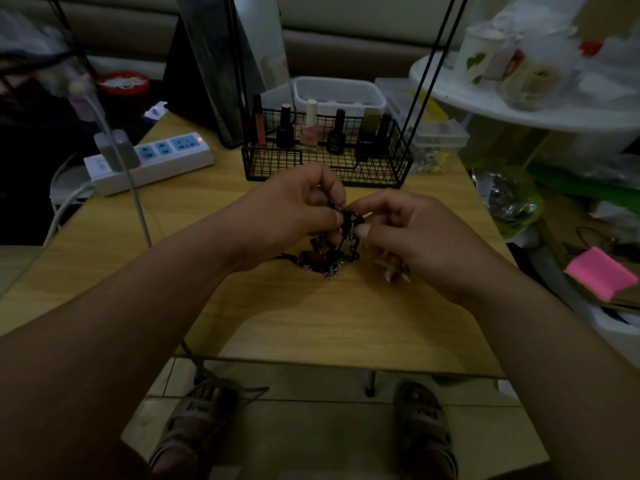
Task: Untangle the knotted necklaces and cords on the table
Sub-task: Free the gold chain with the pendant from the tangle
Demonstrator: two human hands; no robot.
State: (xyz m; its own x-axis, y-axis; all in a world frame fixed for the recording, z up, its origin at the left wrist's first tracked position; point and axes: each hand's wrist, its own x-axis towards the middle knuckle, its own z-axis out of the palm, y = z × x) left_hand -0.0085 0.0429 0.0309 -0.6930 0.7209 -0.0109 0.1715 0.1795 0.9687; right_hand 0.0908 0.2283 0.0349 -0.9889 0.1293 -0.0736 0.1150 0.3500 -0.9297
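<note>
A dark tangle of necklaces and cords, black cord mixed with thin silver chain and brownish beads, hangs from my fingers onto the wooden table. My left hand pinches the top of the knot from the left, thumb and fingers curled around it. From the right, my right hand pinches the same knot between thumb and forefinger. A pale shell-like pendant peeks out under my right hand. The knot's core is hidden between my fingertips.
A black wire basket with several nail polish bottles stands just behind my hands. A white power strip with a plugged-in adapter and cable lies at the left. Clear plastic boxes sit behind right. The table's front edge is near my feet.
</note>
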